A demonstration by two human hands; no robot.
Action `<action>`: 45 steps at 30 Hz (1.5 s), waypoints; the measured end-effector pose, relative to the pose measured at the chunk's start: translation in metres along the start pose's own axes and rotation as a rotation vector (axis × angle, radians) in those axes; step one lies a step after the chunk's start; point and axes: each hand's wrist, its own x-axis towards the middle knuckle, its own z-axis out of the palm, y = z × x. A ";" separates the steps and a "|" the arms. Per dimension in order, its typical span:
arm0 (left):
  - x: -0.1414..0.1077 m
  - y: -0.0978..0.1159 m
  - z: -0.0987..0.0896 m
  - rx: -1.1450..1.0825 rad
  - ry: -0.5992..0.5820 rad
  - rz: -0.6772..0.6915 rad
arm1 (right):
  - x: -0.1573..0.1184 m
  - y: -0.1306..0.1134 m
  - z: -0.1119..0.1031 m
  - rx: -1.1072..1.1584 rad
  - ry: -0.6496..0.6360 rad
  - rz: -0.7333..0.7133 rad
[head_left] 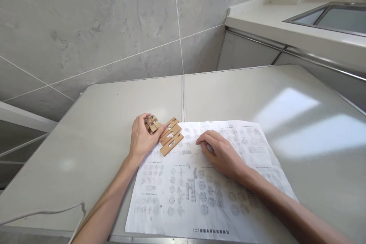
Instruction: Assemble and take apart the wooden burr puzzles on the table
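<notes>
My left hand [142, 137] is wrapped around the left side of a small wooden interlocking block puzzle [153, 123], which has a number on one block. Beside it, close to my thumb, three flat wooden pieces [170, 135] with cut-out slots lie overlapping in a slanted row; a "2" shows on the nearest one. They rest partly on a printed instruction sheet [183, 207] with many small diagrams. My right hand [217, 148] lies on that sheet to the right, its fingers curled and the thumb close to the index finger. I see nothing held in it.
The sheet lies on a pale grey table [94, 129] with a seam across its middle. A white cable [57, 210] runs over the near left corner. Behind stands a grey tiled wall [114, 19]; a white counter [257, 19] with a metal-framed sink [328, 17] is at the right.
</notes>
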 end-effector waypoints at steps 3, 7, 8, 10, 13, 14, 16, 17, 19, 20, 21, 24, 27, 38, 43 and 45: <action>0.002 0.000 -0.001 0.007 -0.011 -0.018 | 0.000 0.000 -0.001 -0.003 0.000 0.000; 0.006 -0.003 -0.002 0.009 -0.003 -0.023 | 0.000 -0.001 -0.001 -0.003 0.001 -0.006; 0.007 -0.004 -0.002 0.013 0.001 -0.022 | 0.000 -0.001 -0.001 -0.004 0.001 -0.008; 0.009 -0.005 -0.003 0.036 0.009 -0.010 | 0.000 0.000 -0.001 -0.005 0.002 -0.011; 0.009 -0.008 -0.004 0.086 0.030 0.025 | 0.000 0.000 -0.001 -0.005 0.000 -0.010; 0.009 -0.009 -0.005 0.101 0.040 0.037 | 0.000 0.000 -0.001 -0.004 -0.002 -0.009; 0.009 -0.012 -0.005 0.125 0.060 0.062 | 0.001 -0.001 -0.001 -0.004 -0.004 -0.008; 0.009 -0.013 -0.006 0.135 0.068 0.073 | 0.001 -0.001 -0.001 -0.004 -0.004 -0.008; 0.010 -0.015 -0.007 0.149 0.081 0.091 | 0.000 -0.001 -0.001 -0.004 -0.001 -0.005; 0.010 -0.016 -0.007 0.152 0.087 0.098 | 0.000 -0.001 -0.001 -0.003 -0.001 -0.002; 0.010 -0.016 -0.008 0.150 0.095 0.104 | 0.000 -0.001 -0.001 -0.001 -0.001 0.000; 0.009 -0.014 -0.009 0.117 0.135 0.146 | 0.000 -0.001 -0.001 0.012 -0.009 0.010; 0.005 -0.008 -0.011 0.053 0.181 0.258 | 0.001 -0.002 -0.003 0.041 -0.017 0.021; -0.040 0.040 -0.008 -0.229 0.033 0.797 | 0.005 -0.017 -0.020 1.019 -0.421 0.269; -0.057 0.056 0.003 -0.369 -0.088 0.919 | 0.002 -0.022 -0.016 1.158 -0.592 0.337; -0.060 0.057 0.006 -0.396 -0.139 0.911 | 0.002 -0.025 -0.012 1.175 -0.625 0.326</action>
